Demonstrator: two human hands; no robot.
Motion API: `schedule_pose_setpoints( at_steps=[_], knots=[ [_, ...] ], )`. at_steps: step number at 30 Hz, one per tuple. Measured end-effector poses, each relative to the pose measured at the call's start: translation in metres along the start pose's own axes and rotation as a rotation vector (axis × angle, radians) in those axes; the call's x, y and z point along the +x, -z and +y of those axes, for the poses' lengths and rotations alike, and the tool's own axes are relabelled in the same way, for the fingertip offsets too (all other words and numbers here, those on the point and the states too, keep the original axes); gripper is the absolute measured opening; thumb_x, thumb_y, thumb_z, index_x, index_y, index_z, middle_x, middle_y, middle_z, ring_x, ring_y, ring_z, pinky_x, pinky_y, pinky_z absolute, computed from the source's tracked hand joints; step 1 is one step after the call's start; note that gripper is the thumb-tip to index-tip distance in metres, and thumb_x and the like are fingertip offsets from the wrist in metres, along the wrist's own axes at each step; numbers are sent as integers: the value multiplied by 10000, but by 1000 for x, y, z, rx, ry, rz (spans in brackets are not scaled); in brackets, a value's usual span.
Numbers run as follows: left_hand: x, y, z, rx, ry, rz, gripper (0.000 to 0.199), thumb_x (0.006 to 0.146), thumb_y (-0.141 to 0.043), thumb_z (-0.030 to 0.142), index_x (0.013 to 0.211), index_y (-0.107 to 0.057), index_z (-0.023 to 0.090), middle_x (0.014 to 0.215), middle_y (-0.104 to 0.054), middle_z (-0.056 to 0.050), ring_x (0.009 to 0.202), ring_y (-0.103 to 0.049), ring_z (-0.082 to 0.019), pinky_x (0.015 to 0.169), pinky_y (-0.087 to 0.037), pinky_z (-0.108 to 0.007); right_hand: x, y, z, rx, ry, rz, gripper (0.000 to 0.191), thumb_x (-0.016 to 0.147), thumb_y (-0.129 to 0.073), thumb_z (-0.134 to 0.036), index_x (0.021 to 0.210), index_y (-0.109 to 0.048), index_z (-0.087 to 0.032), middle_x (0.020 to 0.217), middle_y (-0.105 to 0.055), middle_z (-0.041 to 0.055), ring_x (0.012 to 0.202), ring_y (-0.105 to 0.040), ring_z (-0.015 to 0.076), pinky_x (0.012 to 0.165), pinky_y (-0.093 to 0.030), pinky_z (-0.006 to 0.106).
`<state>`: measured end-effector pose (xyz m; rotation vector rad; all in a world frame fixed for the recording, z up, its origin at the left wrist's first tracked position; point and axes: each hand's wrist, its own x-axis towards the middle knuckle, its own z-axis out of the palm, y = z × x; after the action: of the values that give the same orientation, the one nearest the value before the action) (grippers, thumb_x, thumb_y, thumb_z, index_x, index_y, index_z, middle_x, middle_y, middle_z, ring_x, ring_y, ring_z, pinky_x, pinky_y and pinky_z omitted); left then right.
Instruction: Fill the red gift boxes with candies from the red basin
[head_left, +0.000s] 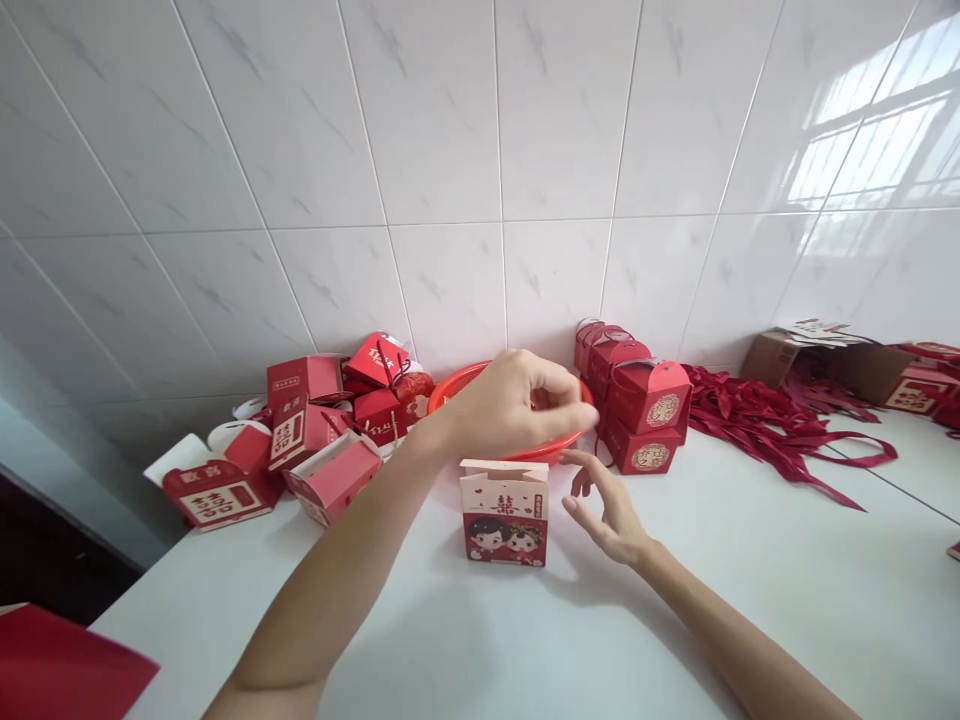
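Small cream-and-red box (504,515), upright on counter (420,640), two cartoon figures on front, cream top part; sits below the left hand and just left of the right hand, not touching the right. Left hand (510,405) reaches over red basket (448,388), fingers curled, thumb near forefinger; cannot tell if tips are together or on something. Right hand (611,515) beside the box, thumb and fingers apart, nothing in it. Basket is right behind the box, partly covered by left hand, contents mostly hidden. Stacked red boxes (646,425) beyond right hand, right of left hand. Dark red ribbons (772,420) in a loose heap further right of those, then brown carton (772,360) past them. Pile of red boxes (326,440) left of left hand, some open, some tilted. Red item (67,665) at lower left, well apart from both hands. Tiled wall (442,150) behind it all
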<state>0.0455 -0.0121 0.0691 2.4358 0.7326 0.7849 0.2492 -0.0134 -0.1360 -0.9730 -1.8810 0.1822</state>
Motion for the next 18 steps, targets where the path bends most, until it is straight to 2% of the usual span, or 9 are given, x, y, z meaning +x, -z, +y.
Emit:
schedule_pose_setpoints(
  at_steps=[2,4,6,8,10,13,14,16,18],
  knots=[
    [30,-4,-44,108,84,-51,237,868,-545,331,826,-740,202,750,-706,-12,607,-586,-135,562,-416,-243,2,2,0,-6,19,42,374,1000,-457,-439,1310,-494,-235,1096,-662,107,823,-637,209,710,-556,359],
    [48,-14,-91,220,176,-115,248,838,-564,269,971,-761,202,971,-759,-37,778,-661,-170,709,-468,-249,3,2,2,-45,40,76,357,1006,-458,-410,1318,-489,-240,1202,-638,130,988,-644,245,802,-558,391],
    [55,-27,-129,306,246,-181,280,840,-584,283,1048,-756,210,1106,-755,-60,965,-676,-214,842,-468,-262,3,2,5,-113,69,69,399,1002,-475,-399,1372,-461,-252,1354,-579,146,1185,-591,283,927,-531,439],
    [55,-39,-154,384,311,-226,297,839,-622,381,1070,-747,241,1142,-747,-70,1054,-661,-258,858,-465,-284,3,0,8,-184,107,28,482,1000,-483,-396,1456,-398,-265,1476,-501,144,1322,-507,300,1032,-476,482],
    [52,-48,-166,419,357,-232,312,825,-648,436,1066,-735,258,1146,-741,-78,1064,-657,-278,836,-465,-297,3,-1,9,-241,144,-17,559,999,-482,-405,1522,-329,-279,1547,-438,131,1380,-454,302,1081,-436,503],
    [51,-54,-173,395,414,-199,237,787,-686,411,924,-710,218,1006,-746,-91,917,-672,-276,762,-466,-313,2,-2,12,-281,166,-57,587,997,-479,-424,1545,-311,-296,1576,-409,112,1407,-421,306,1096,-421,514],
    [51,-55,-174,367,430,-155,192,768,-697,370,867,-686,206,940,-738,-83,864,-665,-265,745,-464,-316,2,-2,12,-279,160,-61,583,997,-481,-425,1542,-318,-298,1575,-413,109,1406,-423,305,1098,-419,516],
    [50,-54,-176,252,422,8,106,738,-679,269,795,-625,198,858,-706,-52,817,-645,-234,748,-465,-311,3,-1,13,-249,142,-59,571,996,-485,-421,1533,-334,-298,1561,-433,110,1396,-437,301,1103,-415,516],
    [47,-52,-176,34,357,182,67,734,-622,209,780,-575,199,847,-676,-22,825,-634,-199,772,-472,-294,4,0,13,-189,111,-39,551,995,-493,-416,1516,-357,-296,1547,-450,114,1392,-448,297,1108,-412,512]
  ],
)
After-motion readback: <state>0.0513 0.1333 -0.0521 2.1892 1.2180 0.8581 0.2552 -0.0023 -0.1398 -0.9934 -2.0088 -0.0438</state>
